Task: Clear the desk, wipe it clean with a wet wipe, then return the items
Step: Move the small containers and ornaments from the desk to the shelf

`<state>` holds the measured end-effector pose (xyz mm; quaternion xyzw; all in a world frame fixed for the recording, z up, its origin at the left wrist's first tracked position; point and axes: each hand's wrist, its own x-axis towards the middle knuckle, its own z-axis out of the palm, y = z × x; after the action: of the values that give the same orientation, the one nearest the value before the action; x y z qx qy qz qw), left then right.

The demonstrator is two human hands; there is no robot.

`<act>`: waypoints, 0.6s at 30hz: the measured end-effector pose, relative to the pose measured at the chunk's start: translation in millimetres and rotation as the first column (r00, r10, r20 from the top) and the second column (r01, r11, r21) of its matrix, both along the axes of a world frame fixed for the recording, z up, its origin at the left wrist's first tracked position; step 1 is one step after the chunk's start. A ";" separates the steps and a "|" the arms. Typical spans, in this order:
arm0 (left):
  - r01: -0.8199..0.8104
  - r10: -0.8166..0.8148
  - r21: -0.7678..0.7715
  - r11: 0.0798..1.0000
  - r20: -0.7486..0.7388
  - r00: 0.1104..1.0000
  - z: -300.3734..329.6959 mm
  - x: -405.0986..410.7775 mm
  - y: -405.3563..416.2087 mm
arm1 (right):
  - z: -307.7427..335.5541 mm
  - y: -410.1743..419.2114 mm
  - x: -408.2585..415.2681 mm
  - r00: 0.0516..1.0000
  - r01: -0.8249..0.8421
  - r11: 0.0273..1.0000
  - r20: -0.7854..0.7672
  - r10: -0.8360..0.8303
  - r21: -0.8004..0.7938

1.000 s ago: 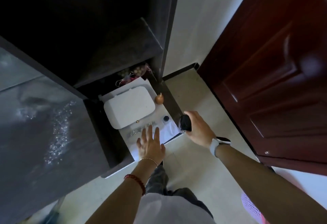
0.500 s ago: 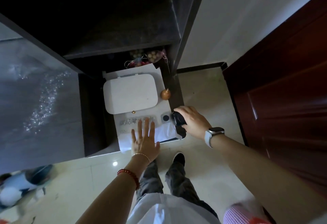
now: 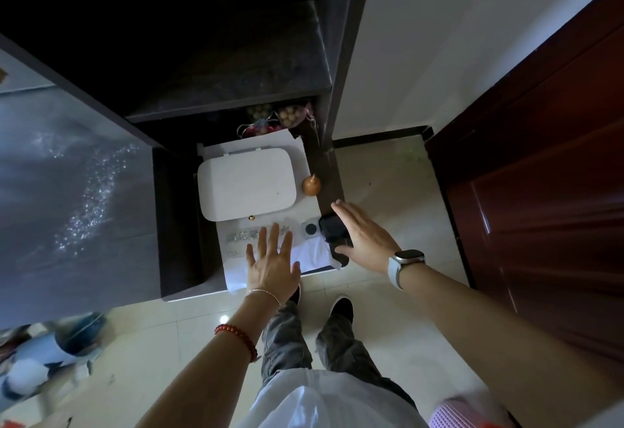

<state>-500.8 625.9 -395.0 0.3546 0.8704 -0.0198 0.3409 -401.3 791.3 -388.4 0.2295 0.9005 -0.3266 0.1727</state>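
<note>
At frame centre, the left hand (image 3: 273, 263) is lying flat, fingers spread, on white paper (image 3: 312, 255) covering the desk (image 3: 216, 280). The right hand (image 3: 363, 236) is hovering with straight fingers over a black device (image 3: 332, 231). A white case (image 3: 245, 182) and small onion (image 3: 311, 185) are sitting just above them.

No text, label, brand, number or sign can be read on anything here.

The surface (image 3: 270, 270) is white. The flat box (image 3: 245, 187) on it is white too. The small round object (image 3: 311, 185) is golden brown. The phone (image 3: 334, 233) is black. The door (image 3: 547, 170) is dark red-brown. The bead bracelet (image 3: 236, 339) is red, the watch strap (image 3: 395, 272) pale grey. The floor tiles (image 3: 381, 174) are cream.
</note>
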 end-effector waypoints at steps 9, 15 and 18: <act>0.102 -0.057 0.436 0.894 -0.116 0.992 63.3 20.1 22.4 | 62.2 -34.5 63.3 0.771 0.610 0.788 -0.296 -0.563 0.089; 0.512 -0.513 0.405 0.758 -0.115 0.851 93.9 80.8 55.8 | 88.7 -95.1 165.1 0.425 0.905 0.418 -0.236 -0.874 0.081; 0.737 -0.742 0.376 0.562 -0.166 0.650 99.8 139.0 62.7 | 99.0 -141.7 227.6 0.161 0.984 0.142 -0.193 -0.968 0.109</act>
<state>-361.8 688.6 -295.2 0.7492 0.6230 0.0248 0.2233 -173.7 649.6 -289.5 0.7611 0.5720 -0.2724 -0.1389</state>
